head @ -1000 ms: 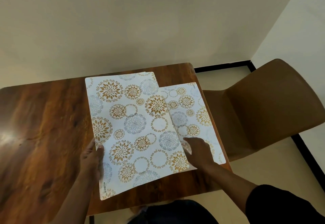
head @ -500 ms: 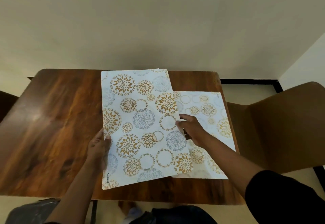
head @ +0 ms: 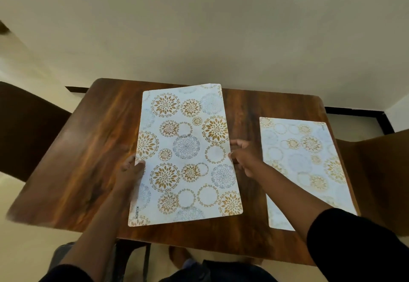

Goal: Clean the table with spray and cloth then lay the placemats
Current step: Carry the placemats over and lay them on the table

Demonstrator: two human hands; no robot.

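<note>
A white placemat (head: 188,153) with gold and blue flower circles is held over the middle of the dark wooden table (head: 88,160); another sheet edge peeks out at its far corner. My left hand (head: 130,168) grips its left edge, thumb on top. My right hand (head: 243,155) pinches its right edge. A second placemat (head: 305,166) of the same pattern lies flat along the table's right side, apart from the held one, with my right forearm crossing its near corner.
A brown chair (head: 380,175) stands at the table's right side and another brown chair (head: 26,126) at the left. A plain wall rises just behind the table. A foot and floor show below the near table edge.
The held placemat has moved left, off the right placemat, leaving a strip of bare wood between them. My right hand shifted from the right mat to the held mat's right edge.
</note>
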